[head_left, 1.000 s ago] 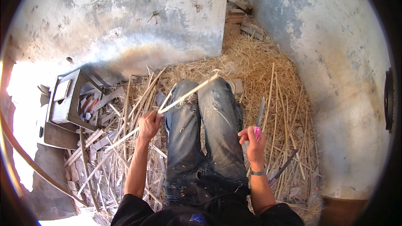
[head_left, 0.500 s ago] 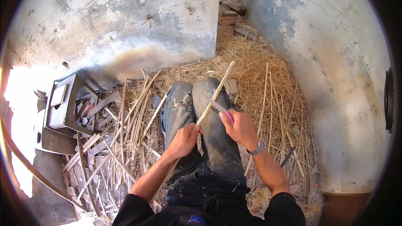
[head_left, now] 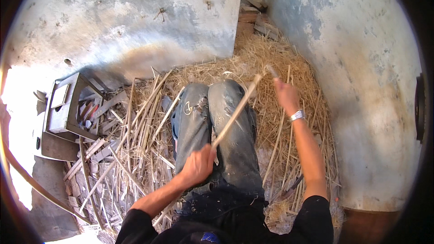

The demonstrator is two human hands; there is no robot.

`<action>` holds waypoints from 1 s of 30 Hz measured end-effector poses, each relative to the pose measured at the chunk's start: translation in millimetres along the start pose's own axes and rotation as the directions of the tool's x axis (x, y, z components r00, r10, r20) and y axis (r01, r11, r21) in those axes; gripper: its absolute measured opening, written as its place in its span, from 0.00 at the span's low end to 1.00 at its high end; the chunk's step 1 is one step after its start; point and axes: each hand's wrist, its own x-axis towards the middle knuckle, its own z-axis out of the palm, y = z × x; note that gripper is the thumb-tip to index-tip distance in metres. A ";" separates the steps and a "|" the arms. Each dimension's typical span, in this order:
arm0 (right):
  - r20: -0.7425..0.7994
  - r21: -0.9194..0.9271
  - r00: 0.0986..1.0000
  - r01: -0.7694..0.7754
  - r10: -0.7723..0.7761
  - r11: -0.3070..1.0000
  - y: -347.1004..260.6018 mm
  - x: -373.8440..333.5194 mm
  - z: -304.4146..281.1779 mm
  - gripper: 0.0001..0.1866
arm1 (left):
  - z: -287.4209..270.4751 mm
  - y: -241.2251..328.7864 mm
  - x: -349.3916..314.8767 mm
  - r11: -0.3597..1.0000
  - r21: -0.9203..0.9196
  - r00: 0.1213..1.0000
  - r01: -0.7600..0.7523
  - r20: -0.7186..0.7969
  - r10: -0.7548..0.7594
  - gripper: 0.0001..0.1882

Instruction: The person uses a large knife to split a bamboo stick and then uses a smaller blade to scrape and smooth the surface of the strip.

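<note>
My left hand is closed round a pale, slender wooden stick, which slants up and away to the right over my knees. Past the far tip of the stick, my right hand grips a knife, its blade pointing up and left and blurred by motion. Whether the blade touches the stick tip I cannot tell. Dusty dark trousers cover my legs beneath the stick, with curled shavings stuck to them.
Straw-like shavings carpet the floor ahead and to the right. Several long sticks lie in a heap on the left, beside a worn wooden box-like cabinet. Stained walls stand in front and on the right.
My right hand has swept the knife forward and right along the stick, from its middle to beyond its far tip. The left hand keeps its hold, and the stick leans slightly farther right.
</note>
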 end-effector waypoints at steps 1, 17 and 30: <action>-0.031 -0.019 0.996 -0.084 0.084 0.996 21.2 7.4 -7.1 0.41 | -1.5 3.2 -13.8 0.989 -0.074 0.991 0.126 0.045 -0.123 0.11; 0.213 0.085 0.913 0.337 -0.348 0.938 -151.0 -111.2 -18.1 0.33 | -11.7 2.0 37.8 0.958 -0.230 0.984 0.170 -0.016 -0.179 0.13; 0.254 0.040 0.938 0.232 -0.234 0.972 -119.5 -52.8 -14.9 0.38 | -8.7 9.3 29.8 0.968 0.078 0.970 0.237 -0.072 -0.232 0.09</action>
